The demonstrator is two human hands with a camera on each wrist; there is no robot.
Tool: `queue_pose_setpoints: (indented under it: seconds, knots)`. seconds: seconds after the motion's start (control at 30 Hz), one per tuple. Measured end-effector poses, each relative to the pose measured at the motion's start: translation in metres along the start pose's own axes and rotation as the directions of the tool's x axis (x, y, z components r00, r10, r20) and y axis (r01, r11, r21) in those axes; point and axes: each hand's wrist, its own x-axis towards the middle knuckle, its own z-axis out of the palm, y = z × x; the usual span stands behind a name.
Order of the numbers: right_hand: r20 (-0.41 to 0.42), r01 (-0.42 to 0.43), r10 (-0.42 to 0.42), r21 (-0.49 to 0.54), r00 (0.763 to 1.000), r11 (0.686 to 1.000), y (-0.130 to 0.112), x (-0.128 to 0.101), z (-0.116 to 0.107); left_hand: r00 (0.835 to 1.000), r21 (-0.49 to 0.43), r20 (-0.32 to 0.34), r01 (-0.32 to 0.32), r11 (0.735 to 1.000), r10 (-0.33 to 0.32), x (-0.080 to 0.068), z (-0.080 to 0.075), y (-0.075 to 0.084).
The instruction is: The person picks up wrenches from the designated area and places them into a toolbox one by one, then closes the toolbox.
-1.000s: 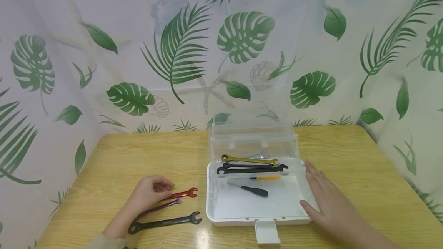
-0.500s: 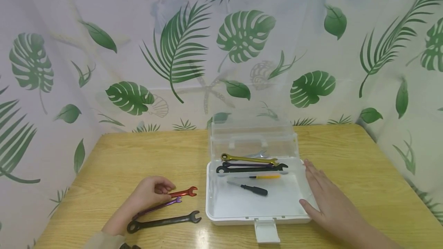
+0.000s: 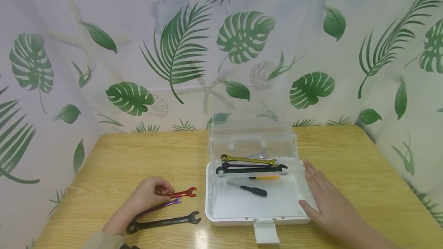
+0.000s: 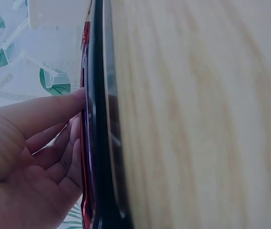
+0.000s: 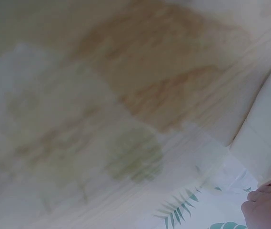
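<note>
Leaf-printed backdrop (image 3: 131, 14) surrounds a wood-grain table (image 3: 145, 153) on three sides. On it, the left hand (image 3: 147, 197) pinches a red wrench (image 3: 185, 193) between thumb and fingers, its open end pointing toward the box. Just nearer the person lie a purple wrench (image 3: 166, 205) and a larger black wrench (image 3: 166, 223). The right hand (image 3: 330, 206) rests, fingers extended, against the right side of a white box (image 3: 228, 221) — its clear lid (image 3: 254, 130) raised, front latch (image 3: 266, 232) down. Inside lie a black-handled screwdriver (image 3: 256, 191), a yellow-handled tool (image 3: 268, 177) and, farther back, several wrenches (image 3: 247, 160).
</note>
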Motion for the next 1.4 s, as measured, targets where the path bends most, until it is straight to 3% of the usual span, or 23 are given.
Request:
queue_pose_setpoints:
  seconds: [0.2,0.5,0.93,1.27,1.4]
  knots:
    - [-0.005,0.002,-0.002,0.000,1.000,1.000,-0.002,-0.001,-0.001,0.999,0.053,-0.008,-0.043,0.998,0.044,0.001,0.003,0.000]
    - [-0.006,0.006,-0.006,0.000,1.000,1.000,0.000,-0.001,-0.002,0.998,0.072,-0.002,-0.057,0.996,0.057,0.001,0.004,0.005]
    - [-0.053,0.044,-0.045,-0.025,0.998,0.999,0.004,-0.002,0.003,0.996,0.139,-0.070,0.057,0.989,-0.047,0.001,0.012,0.014]
    - [0.022,-0.017,0.017,0.007,1.000,1.000,0.000,0.000,-0.001,0.996,0.183,-0.075,0.063,0.981,-0.050,0.000,0.010,0.016]
    - [0.026,-0.015,0.015,0.015,1.000,1.000,-0.002,-0.001,-0.002,0.997,0.170,-0.069,0.031,0.985,-0.020,-0.001,0.009,0.015]
